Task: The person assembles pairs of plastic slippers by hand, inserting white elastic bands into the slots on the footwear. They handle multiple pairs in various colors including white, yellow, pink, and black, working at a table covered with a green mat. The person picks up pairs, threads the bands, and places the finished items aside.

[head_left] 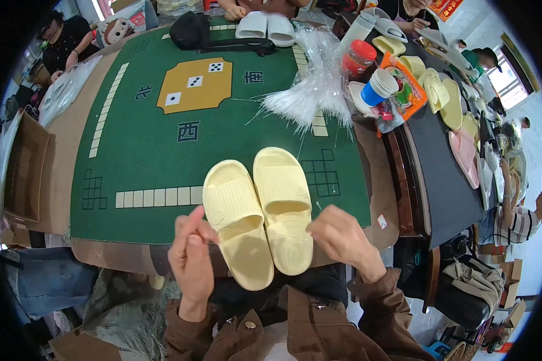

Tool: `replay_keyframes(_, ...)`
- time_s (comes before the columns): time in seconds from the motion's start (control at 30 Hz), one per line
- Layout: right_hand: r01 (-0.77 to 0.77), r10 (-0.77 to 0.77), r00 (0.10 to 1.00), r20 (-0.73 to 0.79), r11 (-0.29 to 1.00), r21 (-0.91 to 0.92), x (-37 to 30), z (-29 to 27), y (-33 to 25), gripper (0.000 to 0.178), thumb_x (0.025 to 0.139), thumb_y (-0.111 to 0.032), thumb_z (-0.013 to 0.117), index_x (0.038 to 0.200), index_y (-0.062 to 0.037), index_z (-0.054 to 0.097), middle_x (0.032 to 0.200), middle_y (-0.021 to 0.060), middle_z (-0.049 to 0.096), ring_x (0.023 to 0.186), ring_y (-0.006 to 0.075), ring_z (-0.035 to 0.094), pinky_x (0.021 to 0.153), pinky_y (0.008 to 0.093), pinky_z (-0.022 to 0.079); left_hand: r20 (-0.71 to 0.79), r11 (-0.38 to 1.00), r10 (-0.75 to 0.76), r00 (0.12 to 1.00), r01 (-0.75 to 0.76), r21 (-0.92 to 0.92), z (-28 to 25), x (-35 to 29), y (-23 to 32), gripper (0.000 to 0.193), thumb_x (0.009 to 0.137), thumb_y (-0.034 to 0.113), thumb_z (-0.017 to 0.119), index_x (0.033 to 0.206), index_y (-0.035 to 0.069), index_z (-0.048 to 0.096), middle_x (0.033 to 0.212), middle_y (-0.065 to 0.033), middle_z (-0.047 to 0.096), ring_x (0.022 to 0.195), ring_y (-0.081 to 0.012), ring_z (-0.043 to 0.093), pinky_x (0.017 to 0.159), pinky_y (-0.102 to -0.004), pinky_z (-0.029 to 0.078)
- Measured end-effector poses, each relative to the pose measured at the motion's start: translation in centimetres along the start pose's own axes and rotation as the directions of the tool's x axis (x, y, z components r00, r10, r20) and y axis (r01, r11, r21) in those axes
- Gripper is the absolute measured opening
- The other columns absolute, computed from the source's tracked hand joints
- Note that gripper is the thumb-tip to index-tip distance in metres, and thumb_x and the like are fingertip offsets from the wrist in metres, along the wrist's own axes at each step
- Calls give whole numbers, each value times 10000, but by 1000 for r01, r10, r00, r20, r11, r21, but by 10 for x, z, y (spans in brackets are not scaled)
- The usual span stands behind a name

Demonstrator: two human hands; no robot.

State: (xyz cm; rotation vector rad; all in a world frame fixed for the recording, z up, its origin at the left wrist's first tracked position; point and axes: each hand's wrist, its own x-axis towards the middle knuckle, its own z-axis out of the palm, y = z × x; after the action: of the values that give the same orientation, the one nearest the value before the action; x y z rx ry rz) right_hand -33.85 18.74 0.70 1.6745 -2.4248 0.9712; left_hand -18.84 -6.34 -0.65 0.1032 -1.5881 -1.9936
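Left hand (193,262) and right hand (344,240) half-curled beside the pale yellow slippers (277,234), actual grip can't be told tbh
The pair is set side by side at the counter's (120,257) near edge, so the matching-up looks done; whether they've been joined can't be made out. Ribbed straps, rounded toes, foam-looking soles. Farther out, a wispy bundle of whitish strands (319,90) is spread on the green mat (144,150)

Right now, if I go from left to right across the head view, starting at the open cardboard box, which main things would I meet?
Open cardboard box, left hand, left yellow slipper, right yellow slipper, right hand, pink slipper.
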Motion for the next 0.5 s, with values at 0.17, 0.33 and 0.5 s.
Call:
replay_keyframes(0.17, 13, -16, 993, 117, 999, 31, -13, -7, -18, 328, 714, 3, 654, 1034, -63, 631, 827, 54, 574, 785, 242, 593, 670, 353, 515, -60, 981, -143, 988, 134, -137, -5, -1, 12, 473, 1033, 182, 488, 1460, -3, 397, 878, -8, 514, 764, -98, 494, 698, -273, 486)
replay_keyframes(0.33, 30, -53, 980, 194, 992, 121, -26, 1, -29, 310, 742, -13, 631, 1050, -45, 611, 843, 71, 582, 795, 259, 604, 676, 368, 521, -355, 946, -280, 892, 194, -260, 1, 2, 17, 647, 978, 38, 539, 1531, 19, 203, 825, -65, 614, 533, -47, 481, 458, -177, 416)
replay_keyframes(0.5, 73, -111, 974, 198, 979, 192, -36, 6, -41, 260, 756, -58, 624, 1013, -30, 596, 867, 95, 590, 782, 272, 611, 684, 361, 526, -453, 966, -240, 859, 165, -199, -12, -9, 13, 425, 981, 59, 552, 1372, 8, 392, 843, -89, 624, 499, -41, 460, 417, -172, 372)
